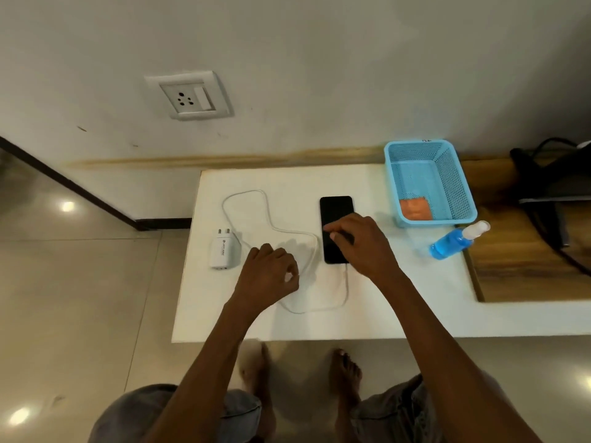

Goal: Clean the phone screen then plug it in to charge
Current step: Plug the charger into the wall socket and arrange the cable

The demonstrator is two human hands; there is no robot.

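Observation:
A black phone (335,212) lies face up on the white table (399,308), screen dark. My right hand (361,247) covers its lower half, thumb at the left edge and fingers over the right side. A white charging cable (246,195) runs from the phone's bottom end, loops across the table and reaches the white adapter (224,252) lying at the left. My left hand (270,274) is curled with fingertips pinched together on the cable just left of the phone. The wall socket (188,97) is empty.
A blue mesh basket (454,174) holding an orange cloth (415,208) stands at the table's back right. A blue spray bottle (454,243) lies on its side in front of it. Dark bags and cords sit on the wooden surface (524,273) to the right.

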